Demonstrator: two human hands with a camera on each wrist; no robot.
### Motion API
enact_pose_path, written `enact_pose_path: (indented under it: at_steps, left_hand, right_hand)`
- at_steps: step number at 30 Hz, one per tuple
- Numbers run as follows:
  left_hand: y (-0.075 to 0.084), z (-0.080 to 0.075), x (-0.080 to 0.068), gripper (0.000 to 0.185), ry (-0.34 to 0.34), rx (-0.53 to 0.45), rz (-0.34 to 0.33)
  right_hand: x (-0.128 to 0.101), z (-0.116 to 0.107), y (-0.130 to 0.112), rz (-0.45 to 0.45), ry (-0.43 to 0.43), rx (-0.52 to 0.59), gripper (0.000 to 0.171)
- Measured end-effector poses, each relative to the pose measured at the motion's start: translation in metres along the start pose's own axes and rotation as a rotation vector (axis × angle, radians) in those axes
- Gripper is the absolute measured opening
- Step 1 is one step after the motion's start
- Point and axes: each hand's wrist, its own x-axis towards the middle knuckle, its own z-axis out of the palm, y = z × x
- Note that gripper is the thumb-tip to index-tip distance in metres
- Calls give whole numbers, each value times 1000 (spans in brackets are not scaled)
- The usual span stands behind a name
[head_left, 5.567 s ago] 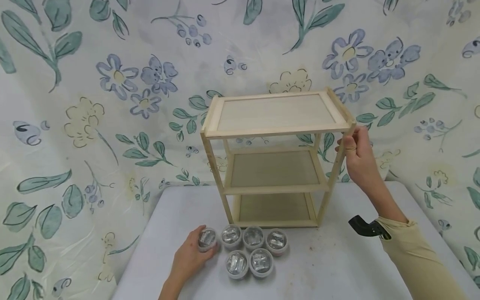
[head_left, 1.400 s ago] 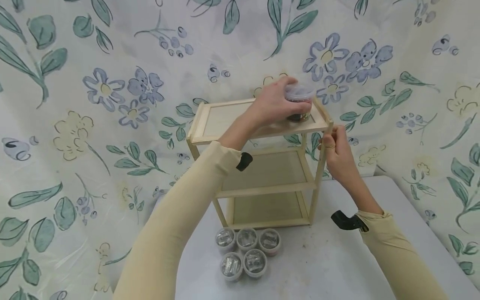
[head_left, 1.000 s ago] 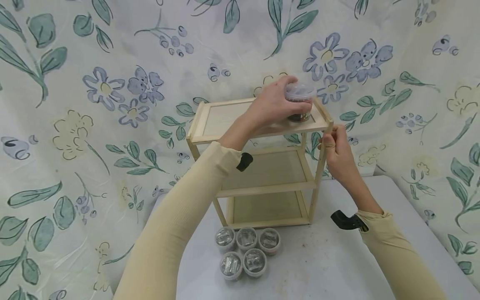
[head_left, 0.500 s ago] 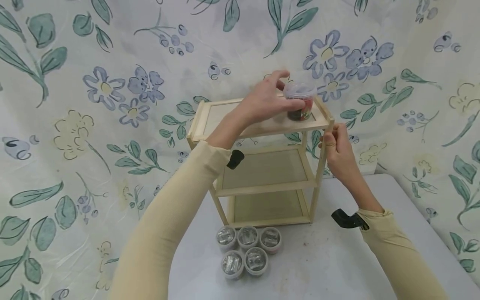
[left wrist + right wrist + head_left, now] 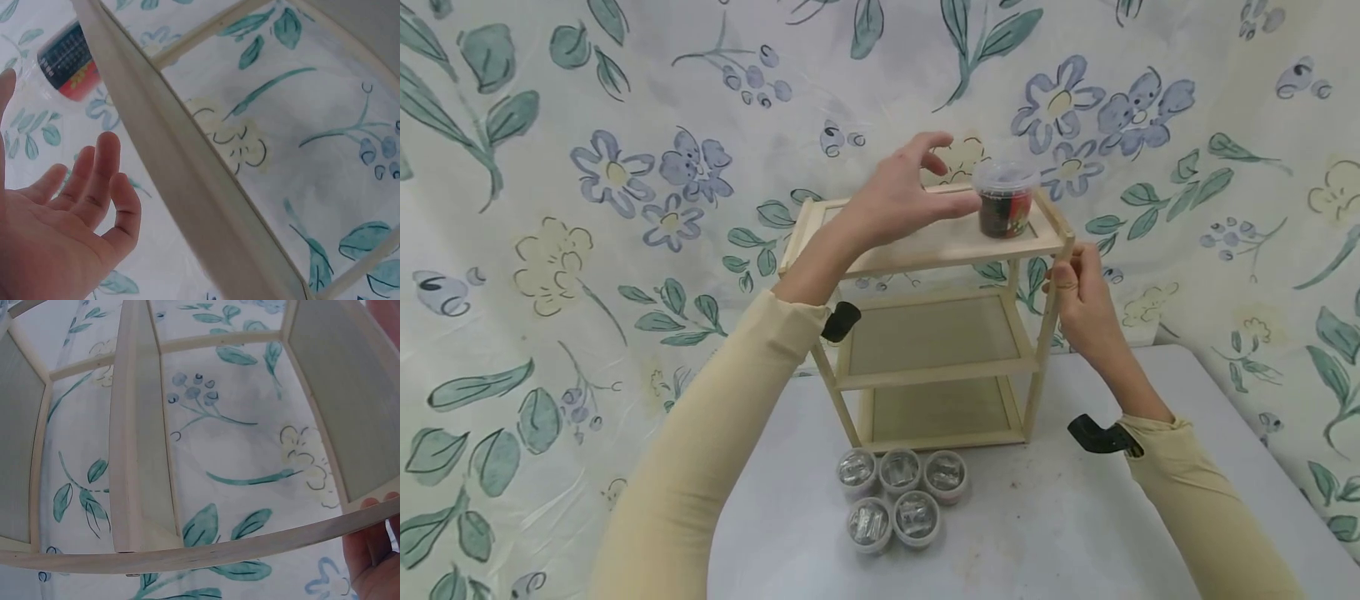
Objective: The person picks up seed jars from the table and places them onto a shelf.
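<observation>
The person's left hand point(image 5: 897, 196) hangs over the top tier point(image 5: 917, 250) of a wooden shelf point(image 5: 940, 374), thumb and fingers spread apart and holding nothing. Just beyond its thumb a lidded tub point(image 5: 1005, 207) stands upright near the tier's right end, its label part black, part red. I can't quite make out whether the thumb tip touches the tub's side or stops short of it. The right hand point(image 5: 1084, 300) grips the shelf's front right post point(image 5: 1046, 350) high up, fingers curled round it. The two lower tiers sit below, framed in pale wood. On the white surface point(image 5: 1000, 533) in front, five more tubs point(image 5: 900, 472) are bunched together, three nearest the shelf and two before them, silvery stuff showing through their lids. A floral cloth point(image 5: 655, 58) hangs behind.
</observation>
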Motion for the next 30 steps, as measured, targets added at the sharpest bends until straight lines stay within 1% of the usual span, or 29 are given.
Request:
enact_pose_path:
  at_steps: [7, 16, 20, 24, 30]
  left_hand:
    - [-20, -23, -26, 85, 63, -30, -14]
    - [-43, -50, -60, 84, 142, -46, -80]
    - [-50, -60, -78, 82, 183, -27, -93]
    - [-54, -69, -96, 80, 233, -9, -85]
    - [-67, -82, -129, 74, 324, 16, -95]
  right_hand:
    - [2, 0, 2, -7, 11, -2, 34]
    - [0, 2, 1, 4, 16, 4, 40]
    - [0, 3, 2, -6, 22, 5, 41]
    - [-1, 2, 2, -14, 26, 0, 43]
    - [0, 3, 2, -15, 27, -5, 43]
